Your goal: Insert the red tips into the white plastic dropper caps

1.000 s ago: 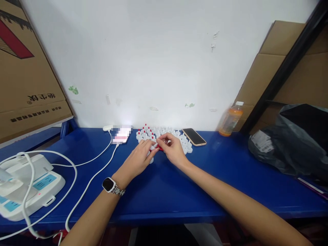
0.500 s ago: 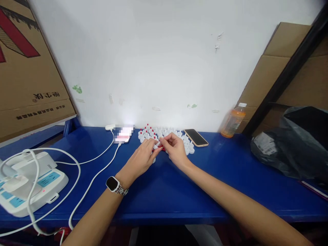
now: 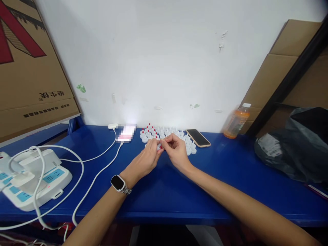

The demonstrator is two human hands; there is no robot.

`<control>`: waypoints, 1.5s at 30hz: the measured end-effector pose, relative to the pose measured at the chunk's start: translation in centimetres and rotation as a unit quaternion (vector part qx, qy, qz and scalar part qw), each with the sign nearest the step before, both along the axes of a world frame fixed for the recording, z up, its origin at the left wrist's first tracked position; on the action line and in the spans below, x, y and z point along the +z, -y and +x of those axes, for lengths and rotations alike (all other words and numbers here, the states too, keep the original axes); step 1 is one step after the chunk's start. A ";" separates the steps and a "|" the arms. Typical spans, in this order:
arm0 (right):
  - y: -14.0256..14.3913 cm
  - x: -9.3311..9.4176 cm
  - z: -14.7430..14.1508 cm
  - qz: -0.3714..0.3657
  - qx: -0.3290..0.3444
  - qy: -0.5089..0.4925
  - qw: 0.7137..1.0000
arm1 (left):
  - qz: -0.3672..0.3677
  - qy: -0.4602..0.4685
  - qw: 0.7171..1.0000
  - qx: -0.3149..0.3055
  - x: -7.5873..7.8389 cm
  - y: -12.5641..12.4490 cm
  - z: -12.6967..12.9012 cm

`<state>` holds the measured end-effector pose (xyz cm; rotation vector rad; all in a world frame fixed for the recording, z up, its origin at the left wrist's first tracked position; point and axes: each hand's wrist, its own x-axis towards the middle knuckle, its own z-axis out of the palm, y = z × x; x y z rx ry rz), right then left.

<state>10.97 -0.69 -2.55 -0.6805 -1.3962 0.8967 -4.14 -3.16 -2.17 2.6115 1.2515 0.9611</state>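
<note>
Forearms point(image 3: 232, 200) angled inward, left hand point(image 3: 146, 160) pinching small white piece point(image 3: 159, 147), right hand point(image 3: 178, 153) curled just beside, can't tell its grip.

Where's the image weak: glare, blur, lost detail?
Head view: bright glow on the wall above the left phone, itself largely pixelated. Head view: bag label too soft to read. Head view: white piece in the left hand too small and covered for fine detail.
</note>
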 end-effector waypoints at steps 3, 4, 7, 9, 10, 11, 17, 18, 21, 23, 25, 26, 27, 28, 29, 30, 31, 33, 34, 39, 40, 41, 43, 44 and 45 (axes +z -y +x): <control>0.0 0.2 0.3 -0.006 0.002 0.023 1.000 | -0.012 0.006 1.000 -0.005 0.2 0.2 0.0; -0.1 0.4 0.4 -0.010 0.006 0.033 0.999 | -0.016 0.011 1.000 -0.007 0.4 0.3 -0.1; -0.7 1.3 0.4 -0.007 0.019 0.072 0.997 | -0.020 0.044 0.999 -0.005 0.8 -0.1 -0.8; -1.4 2.0 0.0 0.016 0.019 0.105 0.994 | -0.014 0.075 0.997 0.006 0.9 -0.7 -1.7; -1.9 2.3 -0.3 0.029 0.018 0.123 0.992 | -0.007 0.087 0.996 0.015 1.0 -1.2 -2.3; -2.3 2.6 -0.8 0.038 0.020 0.141 0.989 | 0.002 0.096 0.995 0.029 1.0 -1.6 -2.9; -3.1 2.6 -2.1 0.102 -0.001 0.275 0.956 | -0.044 0.093 0.989 0.107 0.8 -3.0 -5.4; -2.8 2.4 -2.0 0.115 -0.008 0.301 0.947 | -0.061 0.087 0.988 0.116 0.7 -3.0 -5.7; -1.7 1.6 -1.0 0.140 0.004 0.385 0.912 | -0.101 0.085 0.982 0.135 0.4 -3.1 -6.3; -1.0 1.0 -0.4 0.149 0.022 0.427 0.891 | -0.136 0.098 0.978 0.127 0.3 -3.1 -6.6; -0.6 0.5 0.1 0.153 0.037 0.449 0.879 | -0.181 0.107 0.971 0.111 0.1 -3.0 -6.8; -0.6 0.3 0.2 0.152 0.046 0.452 0.878 | -0.204 0.109 0.967 0.104 0.1 -3.0 -6.8; -0.6 0.2 0.4 0.147 0.051 0.448 0.880 | -0.226 0.109 0.963 0.099 0.0 -3.0 -6.8; -0.7 0.1 0.5 0.137 0.054 0.440 0.886 | -0.241 0.109 0.960 0.095 0.0 -3.0 -6.7; -0.8 0.0 0.7 0.126 0.054 0.429 0.893 | -0.249 0.108 0.958 0.094 -0.1 -3.0 -6.6; -0.9 0.1 0.9 0.113 0.050 0.415 0.901 | -0.248 0.102 0.959 0.095 -0.2 -3.1 -6.6; -1.0 0.1 1.2 0.101 0.045 0.401 0.910 | -0.237 0.091 0.962 0.097 -0.2 -3.1 -6.5; -1.1 0.4 1.7 0.078 0.034 0.370 0.925 | -0.191 0.055 0.975 0.102 -0.2 -3.1 -6.5; -1.2 0.6 2.0 0.069 0.029 0.354 0.932 | -0.162 0.037 0.980 0.108 -0.2 -3.1 -6.4; -1.1 1.4 2.1 0.024 0.011 0.293 0.956 | -0.044 0.067 0.993 0.090 0.7 -1.9 -4.8; -1.1 1.6 2.0 0.018 0.010 0.288 0.958 | -0.032 0.077 0.995 0.061 0.9 -1.6 -4.2; -1.0 1.7 1.9 0.014 0.013 0.284 0.959 | -0.023 0.081 0.996 0.035 1.0 -1.4 -3.7; -1.0 1.8 1.7 0.015 0.025 0.281 0.959 | -0.035 0.073 0.997 -0.011 1.0 -1.2 -2.8; -1.0 1.8 1.8 0.020 0.028 0.282 0.959 | -0.045 0.071 0.996 -0.019 0.9 -1.2 -2.6; -1.0 1.9 1.9 0.030 0.025 0.288 0.957 | -0.056 0.070 0.996 -0.018 0.8 -1.3 -2.6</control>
